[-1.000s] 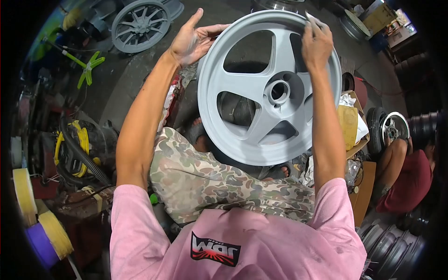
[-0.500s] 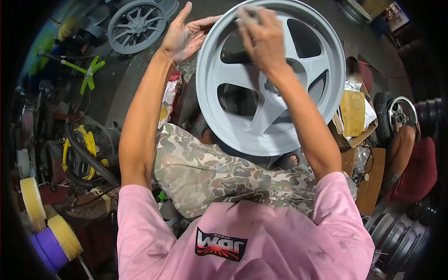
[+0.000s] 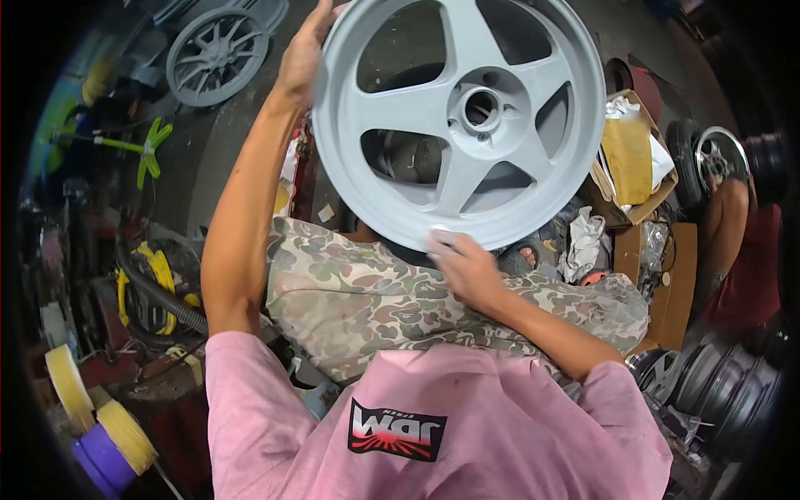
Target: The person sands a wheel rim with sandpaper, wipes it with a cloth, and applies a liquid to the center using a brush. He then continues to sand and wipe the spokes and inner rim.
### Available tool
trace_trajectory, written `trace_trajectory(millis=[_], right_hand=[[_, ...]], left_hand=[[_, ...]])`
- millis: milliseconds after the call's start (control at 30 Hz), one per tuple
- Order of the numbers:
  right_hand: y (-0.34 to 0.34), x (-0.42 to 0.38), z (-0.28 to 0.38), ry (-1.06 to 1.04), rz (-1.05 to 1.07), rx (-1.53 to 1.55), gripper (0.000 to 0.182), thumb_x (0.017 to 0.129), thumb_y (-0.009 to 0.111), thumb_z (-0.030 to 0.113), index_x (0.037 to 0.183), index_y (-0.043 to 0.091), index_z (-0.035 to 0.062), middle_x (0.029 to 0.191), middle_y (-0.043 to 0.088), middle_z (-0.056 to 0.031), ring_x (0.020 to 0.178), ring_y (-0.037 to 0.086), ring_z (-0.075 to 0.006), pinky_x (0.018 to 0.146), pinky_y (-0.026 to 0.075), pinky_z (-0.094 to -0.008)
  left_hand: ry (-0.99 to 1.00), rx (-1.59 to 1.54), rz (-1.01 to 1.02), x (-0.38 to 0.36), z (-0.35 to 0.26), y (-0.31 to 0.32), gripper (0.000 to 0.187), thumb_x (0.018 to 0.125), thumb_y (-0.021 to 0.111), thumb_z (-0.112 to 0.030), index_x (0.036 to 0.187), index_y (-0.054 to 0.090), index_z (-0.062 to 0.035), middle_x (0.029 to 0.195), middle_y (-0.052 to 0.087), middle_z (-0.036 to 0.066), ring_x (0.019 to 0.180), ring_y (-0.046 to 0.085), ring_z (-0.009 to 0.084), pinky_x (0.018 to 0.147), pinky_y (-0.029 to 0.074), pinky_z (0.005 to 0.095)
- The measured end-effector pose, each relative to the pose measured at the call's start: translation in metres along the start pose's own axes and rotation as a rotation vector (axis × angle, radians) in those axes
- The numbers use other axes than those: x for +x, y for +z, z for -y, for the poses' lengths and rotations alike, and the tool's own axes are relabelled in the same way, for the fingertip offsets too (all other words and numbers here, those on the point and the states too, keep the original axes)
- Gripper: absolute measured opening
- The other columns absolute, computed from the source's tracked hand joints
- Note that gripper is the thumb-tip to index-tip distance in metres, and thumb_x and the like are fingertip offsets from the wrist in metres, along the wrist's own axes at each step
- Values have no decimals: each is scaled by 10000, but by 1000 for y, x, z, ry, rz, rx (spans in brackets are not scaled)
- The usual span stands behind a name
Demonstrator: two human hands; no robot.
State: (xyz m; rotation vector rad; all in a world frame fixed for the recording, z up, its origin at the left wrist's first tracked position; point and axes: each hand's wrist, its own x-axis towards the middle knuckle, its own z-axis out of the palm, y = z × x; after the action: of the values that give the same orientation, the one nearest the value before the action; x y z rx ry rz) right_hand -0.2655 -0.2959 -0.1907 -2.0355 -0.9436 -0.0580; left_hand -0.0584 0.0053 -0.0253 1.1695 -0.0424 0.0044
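A grey five-spoke car wheel (image 3: 392, 112) is tilted up in front of my lap, its face and centre hub toward me. My left hand (image 3: 304, 62) is closed at the rim's upper left edge, its fingers partly hidden by the wheel. My right hand (image 3: 468, 271) is at the bottom of the rim, fingers bent together and slightly blurred. A small pale piece shows at its fingertips; I cannot make out what it is. Camouflage trousers (image 3: 358, 300) cover my legs below the wheel.
Another grey wheel (image 3: 218, 57) lies at the upper left. A cardboard box (image 3: 637, 204) with papers stands at the right. Beyond it, a person (image 3: 733, 242) sits by a wheel with a shiny rim (image 3: 723, 154). Rolls of yellow tape (image 3: 125, 433) are at the lower left; stacked rims (image 3: 725, 396), lower right.
My right hand has moved from the wheel's top down to its bottom rim. The wheel has shifted up and left in view and turned; my left hand has closed in on its edge.
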Motion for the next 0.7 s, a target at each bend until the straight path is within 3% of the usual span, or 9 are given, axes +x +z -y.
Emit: trace_trajectory(millis=[67,167,267,400,467,533,600,667,700], right_hand=[[37,69,36,-16,-165,146,359,898,699,29,1256,694,15,1152,666,-200,1018,667,-358,877,540,-425],[33,187,79,158,-385,311,356,927,667,32,1280,660,-13,1086,626,-225,968,643,-410,825,522,-442],[42,178,73,25,-462,287,362,927,666,30,1285,652,-17,1091,620,-228,956,638,-427,816,519,-443],[14,30,13,32,0,39,362,934,662,38,1295,684,45,1269,664,-182,1151,665,-344,986,556,-415],[-44,-11,-14,153,258,-155,327,933,629,83,1244,689,1,1237,675,-189,1119,668,-364,971,558,-431],[-86,-18,-37,167,315,-403,286,916,611,54,1174,696,-36,1203,678,-212,1093,669,-362,934,563,-452],[-84,-6,-32,262,428,-534,247,874,614,18,1089,705,-62,1120,690,-257,1061,682,-393,899,569,-476],[-43,24,-21,340,643,-317,183,823,636,9,970,708,-74,961,696,-280,948,697,-437,845,568,-518],[-23,51,2,215,504,-190,111,804,656,20,859,701,-64,830,680,-271,815,689,-468,789,563,-546]], left_hand=[[14,298,-75,1,3,-11,701,1085,380,-559,1440,549,22,1385,628,136,1255,600,200,1121,433,348],[43,252,5,-7,1,-6,544,1092,467,-449,1402,590,-20,1330,660,97,1192,627,164,1062,462,304],[2,191,18,0,5,-20,502,1092,484,-423,1369,613,-25,1295,673,85,1162,638,156,1034,478,297],[82,303,-81,-1,7,-10,513,1092,471,-453,1335,651,-39,1149,711,57,1019,657,111,932,510,272],[33,324,-46,11,12,-36,529,1086,489,-457,1348,639,-23,1190,703,67,1061,654,122,958,503,278],[-1,351,13,12,11,-32,547,1080,508,-462,1362,627,-8,1231,694,77,1104,652,132,984,496,284],[93,506,-31,-1,7,-10,580,1077,508,-479,1376,617,6,1247,687,90,1106,649,135,986,489,275],[104,493,-40,-7,7,-2,562,1074,507,-487,1344,642,-13,1197,697,72,1073,647,121,955,491,259],[110,478,-48,-8,8,-1,547,1071,507,-496,1313,667,-32,1148,707,54,1040,644,107,924,494,244]])
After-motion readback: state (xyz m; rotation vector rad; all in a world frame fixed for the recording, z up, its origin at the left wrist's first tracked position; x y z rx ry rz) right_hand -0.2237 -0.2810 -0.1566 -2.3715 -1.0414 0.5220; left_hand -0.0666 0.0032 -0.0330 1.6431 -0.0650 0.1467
